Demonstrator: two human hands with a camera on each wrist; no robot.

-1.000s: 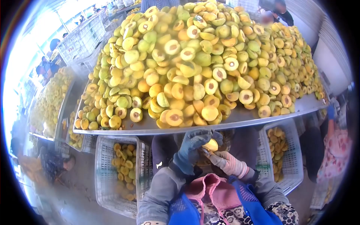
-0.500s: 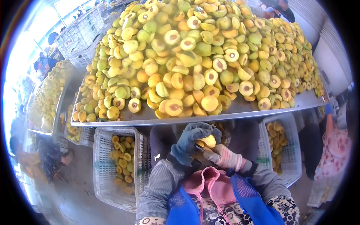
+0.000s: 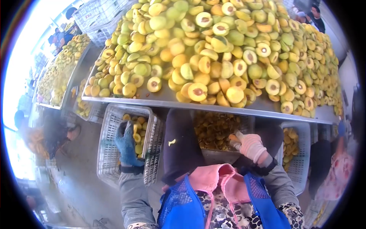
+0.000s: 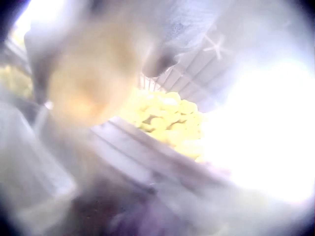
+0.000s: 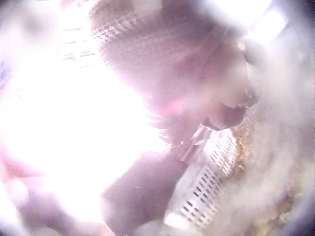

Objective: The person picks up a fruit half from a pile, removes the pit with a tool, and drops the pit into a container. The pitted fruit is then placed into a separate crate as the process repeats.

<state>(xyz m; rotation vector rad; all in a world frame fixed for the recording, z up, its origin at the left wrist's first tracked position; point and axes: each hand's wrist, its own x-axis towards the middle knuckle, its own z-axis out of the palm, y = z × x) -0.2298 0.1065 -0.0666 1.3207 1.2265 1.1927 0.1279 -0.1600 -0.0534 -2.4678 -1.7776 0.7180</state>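
My left hand, in a blue-grey glove, has moved in over the left white crate, which has yellow peach halves in it. The left wrist view shows a blurred peach half close up between dark gloved fingers. In a pale striped glove, my right hand has its fingers curled above a bin of brown-orange pieces between my knees. A small orange-brown thing shows at its fingertips; I cannot tell its kind. Glare and blur wash out much of the right wrist view.
A large heap of peach halves lies on the metal table in front. Another white crate holding fruit stands at my right. To the left is a second loaded table. People sit at both sides.
My hands were together in front of me around a peach half. They have parted: the left went left over the crate, the right lowered over the bin. The view has tilted down.
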